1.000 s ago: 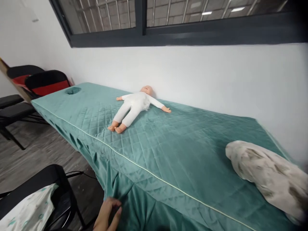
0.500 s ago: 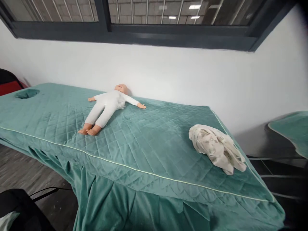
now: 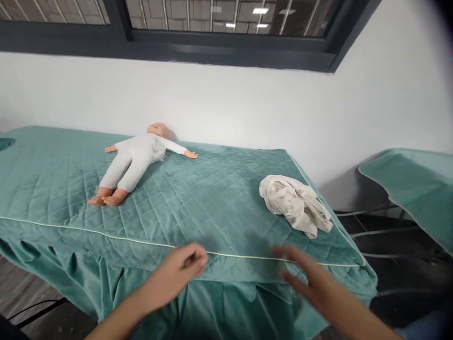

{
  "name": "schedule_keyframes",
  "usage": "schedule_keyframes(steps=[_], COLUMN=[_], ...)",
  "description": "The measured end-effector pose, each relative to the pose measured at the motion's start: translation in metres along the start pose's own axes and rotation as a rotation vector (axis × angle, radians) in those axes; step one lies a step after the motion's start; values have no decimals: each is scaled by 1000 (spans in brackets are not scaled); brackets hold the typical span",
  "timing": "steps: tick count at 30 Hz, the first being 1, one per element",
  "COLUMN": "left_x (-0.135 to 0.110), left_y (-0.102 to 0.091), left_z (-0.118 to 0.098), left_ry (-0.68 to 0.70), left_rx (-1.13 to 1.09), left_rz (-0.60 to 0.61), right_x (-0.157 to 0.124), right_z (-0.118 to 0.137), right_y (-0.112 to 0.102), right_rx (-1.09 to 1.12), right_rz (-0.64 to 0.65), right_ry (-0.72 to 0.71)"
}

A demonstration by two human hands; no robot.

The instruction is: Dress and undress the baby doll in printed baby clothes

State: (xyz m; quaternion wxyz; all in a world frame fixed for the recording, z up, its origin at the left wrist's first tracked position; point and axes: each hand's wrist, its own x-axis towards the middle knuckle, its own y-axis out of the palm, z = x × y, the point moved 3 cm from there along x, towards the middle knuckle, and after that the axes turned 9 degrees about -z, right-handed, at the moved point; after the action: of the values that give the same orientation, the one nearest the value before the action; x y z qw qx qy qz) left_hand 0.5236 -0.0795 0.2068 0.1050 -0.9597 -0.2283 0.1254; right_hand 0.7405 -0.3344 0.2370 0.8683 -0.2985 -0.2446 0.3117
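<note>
right hand (image 3: 315,282) near crumpled cloth (image 3: 292,202)

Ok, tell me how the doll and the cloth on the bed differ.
The doll lies stretched out, arms spread; the cloth is bunched in a heap. The doll's clothing is plain white, while the cloth carries a faint print. The doll has a head and limbs; the cloth has no fixed shape. Both rest on the green bed.

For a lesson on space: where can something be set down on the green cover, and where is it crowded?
Free green cover lies between the doll and the crumpled cloth, and between the doll and the dark hollow at picture left. Crowded: the right end, around the cloth, and the near edge, by the left hand and right hand.
</note>
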Motion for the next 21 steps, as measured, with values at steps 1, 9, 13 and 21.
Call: schedule_keyframes(steps=[1, 9, 13, 21], left_x=[26, 182, 192, 182], left_y=[5, 10, 6, -3], left_z=[-10, -23, -11, -9], left_ry=[76, 126, 125, 333], left_rx=[-57, -541, -623, -804], left_rz=[-34, -295, -273, -442], right_x=[27, 153, 158, 187], right_z=[-7, -70, -49, 58], right_y=[-3, 12, 27, 106], right_rx=[-97, -596, -455, 121], right_rz=[-45, -315, -354, -62], right_ry=[-92, 148, 179, -283])
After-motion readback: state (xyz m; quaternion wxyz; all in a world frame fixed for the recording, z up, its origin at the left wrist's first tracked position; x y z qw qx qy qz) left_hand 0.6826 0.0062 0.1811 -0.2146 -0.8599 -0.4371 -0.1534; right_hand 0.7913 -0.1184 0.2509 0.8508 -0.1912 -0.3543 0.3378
